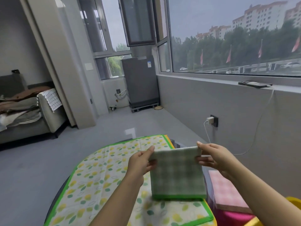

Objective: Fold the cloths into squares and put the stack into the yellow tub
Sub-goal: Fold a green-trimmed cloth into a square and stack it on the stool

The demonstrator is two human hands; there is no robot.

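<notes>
Far to the left of both hands stands a grey upholstered sofa (pixel 32 126) heaped with brown and grey bedding. Under and to the left of the left hand lies a white mat printed with green and yellow leaves and edged in green (pixel 91 180). The left hand (pixel 140 163) pinches the upper left corner of a green-and-white checked cloth with a bright green hem (pixel 176 175), thumb on the near face and fingers behind. The cloth hangs between the two hands, its top edge stretched level and its hem at the bottom just above the mat. The right hand (pixel 213 158) pinches the upper right corner the same way, thumb on top. Below the right forearm lies a pink checked folded cloth (pixel 228 191) on a magenta surface. At the lower right corner, beneath that arm, shows the rim of the yellow plastic tub (pixel 294 203). Beyond the right hand, a white charger (pixel 210 120) sits in a wall socket, and a dark phone (pixel 254 84) lies on the grey windowsill.
</notes>
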